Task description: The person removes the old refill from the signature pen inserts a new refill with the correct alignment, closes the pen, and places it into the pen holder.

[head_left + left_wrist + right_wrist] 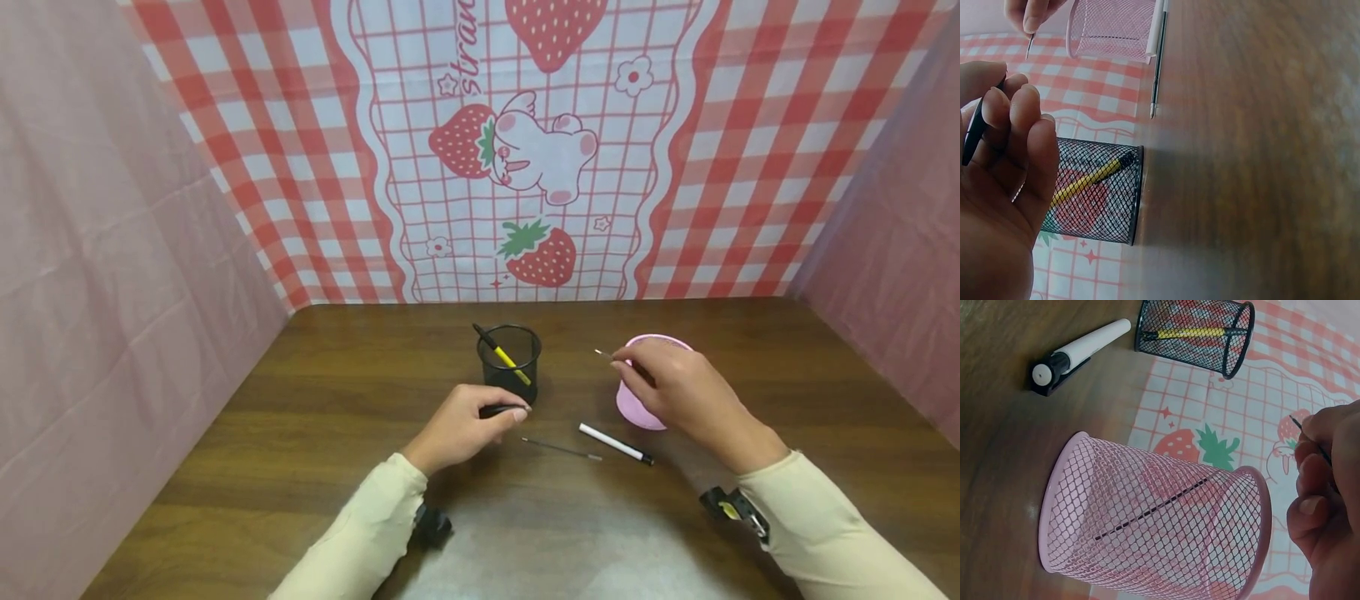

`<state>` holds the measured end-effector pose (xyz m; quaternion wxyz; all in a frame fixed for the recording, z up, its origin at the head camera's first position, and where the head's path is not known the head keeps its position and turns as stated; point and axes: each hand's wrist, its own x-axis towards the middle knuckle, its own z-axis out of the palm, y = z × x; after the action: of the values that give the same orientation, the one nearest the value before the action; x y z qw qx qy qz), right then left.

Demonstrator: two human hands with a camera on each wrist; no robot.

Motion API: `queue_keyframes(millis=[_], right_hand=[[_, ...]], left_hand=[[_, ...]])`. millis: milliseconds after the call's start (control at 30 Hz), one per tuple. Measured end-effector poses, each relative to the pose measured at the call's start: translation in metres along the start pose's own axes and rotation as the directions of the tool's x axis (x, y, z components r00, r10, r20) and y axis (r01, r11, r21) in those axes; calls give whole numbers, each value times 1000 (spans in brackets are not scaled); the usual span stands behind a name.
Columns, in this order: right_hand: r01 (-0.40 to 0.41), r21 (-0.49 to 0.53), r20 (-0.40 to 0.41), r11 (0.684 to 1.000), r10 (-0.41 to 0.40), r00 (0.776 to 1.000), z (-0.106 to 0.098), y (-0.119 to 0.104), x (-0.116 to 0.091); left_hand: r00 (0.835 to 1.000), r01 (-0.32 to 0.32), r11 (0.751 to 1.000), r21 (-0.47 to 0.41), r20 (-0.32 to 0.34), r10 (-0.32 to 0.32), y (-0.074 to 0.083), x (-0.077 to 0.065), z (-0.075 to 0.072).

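Note:
My left hand (467, 427) grips a slim black pen-like piece (975, 130), its ends partly hidden by the fingers, just in front of the black mesh cup (497, 385). A yellow pen with black ends (504, 357) leans inside that cup. Above the pink mesh cup (636, 412), my right hand (693, 398) pinches a thin pen refill (602, 353), tip pointing left. Another dark refill (1151, 511) slants inside the pink cup, seen through its mesh. Between the hands, a thin refill (561, 448) and a white pen with a black end (613, 442) lie on the table.
The brown wooden table (300, 425) ends at a red-and-white checked cloth (315, 167) with strawberry prints behind it. Pink fabric walls (112, 250) stand at both sides. A dark wrist device (735, 510) sits by the right sleeve.

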<state>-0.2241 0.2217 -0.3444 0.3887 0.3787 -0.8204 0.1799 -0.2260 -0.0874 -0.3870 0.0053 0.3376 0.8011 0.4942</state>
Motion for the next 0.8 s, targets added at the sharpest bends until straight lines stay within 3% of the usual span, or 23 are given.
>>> queue_keyframes(millis=[267,567,800], right_hand=[[61,-34,18,998,-60,998,2,2,-1],[2,-53,65,999,1,998,1,1,-2],[19,-69,82,997,-13,997,2,-1,-4]], left_hand=[[1000,-6,1000,5,5,6,1,0,0],[1000,-18,1000,3,3,18,1,0,0],[1000,-11,1000,15,-6,11,-1,-1,1]])
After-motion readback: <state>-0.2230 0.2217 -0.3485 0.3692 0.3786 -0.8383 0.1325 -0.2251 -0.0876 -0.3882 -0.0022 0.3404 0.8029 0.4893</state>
